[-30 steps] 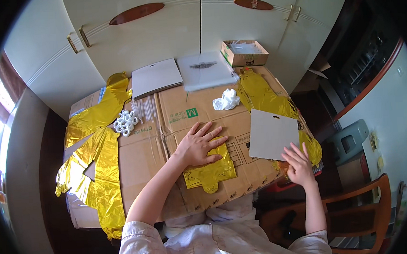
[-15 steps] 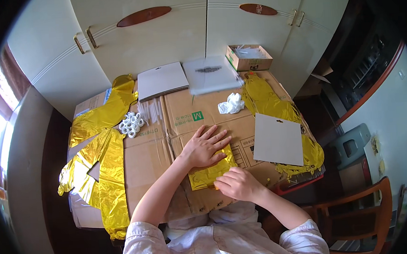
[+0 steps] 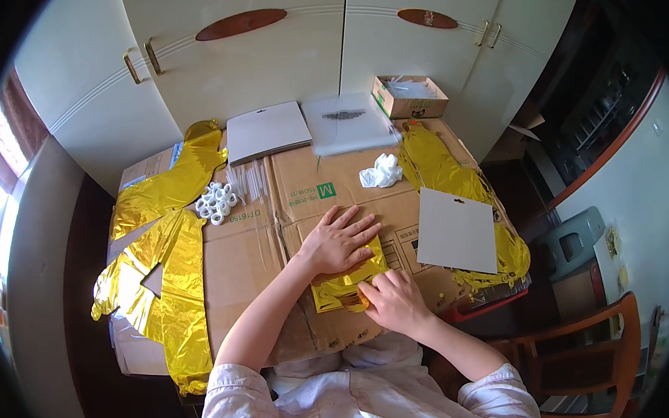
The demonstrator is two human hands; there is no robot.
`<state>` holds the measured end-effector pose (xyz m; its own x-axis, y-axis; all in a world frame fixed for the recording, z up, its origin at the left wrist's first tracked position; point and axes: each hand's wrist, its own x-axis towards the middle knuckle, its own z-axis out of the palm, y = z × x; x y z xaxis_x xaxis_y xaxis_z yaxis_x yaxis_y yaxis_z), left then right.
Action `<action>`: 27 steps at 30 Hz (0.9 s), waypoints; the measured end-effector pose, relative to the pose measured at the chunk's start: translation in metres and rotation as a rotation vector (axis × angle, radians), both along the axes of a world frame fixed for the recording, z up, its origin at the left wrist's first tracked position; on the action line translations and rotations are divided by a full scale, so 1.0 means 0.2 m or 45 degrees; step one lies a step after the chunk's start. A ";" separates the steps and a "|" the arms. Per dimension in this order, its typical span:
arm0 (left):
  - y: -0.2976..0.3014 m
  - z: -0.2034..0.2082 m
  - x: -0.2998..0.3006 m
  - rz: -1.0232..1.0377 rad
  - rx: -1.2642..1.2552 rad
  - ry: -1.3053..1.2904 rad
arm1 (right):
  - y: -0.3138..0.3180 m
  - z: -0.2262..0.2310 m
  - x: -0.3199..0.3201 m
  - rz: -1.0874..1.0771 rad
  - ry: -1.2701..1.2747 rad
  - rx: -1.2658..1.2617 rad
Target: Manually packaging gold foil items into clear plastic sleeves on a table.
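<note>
A folded gold foil balloon (image 3: 332, 296) lies flat on the cardboard before me. My left hand (image 3: 342, 243) presses on its far part, palm down with fingers spread. At its near right edge my right hand (image 3: 392, 296) is closed, with a small orange thing (image 3: 364, 297) showing at the fingertips; its kind cannot be made out. The foil beside those fingers looks creased. Both hands cover part of the balloon. To the right lies a grey-white card (image 3: 456, 232) with a hang hole, resting on more gold foil balloons (image 3: 440, 156).
Flat gold balloons (image 3: 182, 287) spread along the left. White rings (image 3: 216, 204), clear straws (image 3: 248, 182), a stack of cards (image 3: 268, 132), clear bags (image 3: 349, 131) and an open box (image 3: 412, 106) are farther back. A crumpled white wad (image 3: 381, 172) sits right of centre. A wooden chair (image 3: 581, 351) stands at right.
My right hand has moved slightly away from me and to the right along the foil's near edge, and the foil there is more ruffled. My left hand stays put.
</note>
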<state>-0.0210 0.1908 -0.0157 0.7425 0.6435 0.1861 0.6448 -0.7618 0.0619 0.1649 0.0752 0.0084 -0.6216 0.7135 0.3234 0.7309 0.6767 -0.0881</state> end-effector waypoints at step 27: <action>0.06 -0.03 -0.03 -0.003 -0.319 -0.237 | 0.18 -0.11 -0.09 -0.073 0.755 -0.498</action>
<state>-0.0268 0.2029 -0.0207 0.7119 0.6850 0.1546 0.6032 -0.7092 0.3648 0.1471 0.1117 -0.0137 -0.3781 0.8727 0.3090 0.5183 0.4761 -0.7104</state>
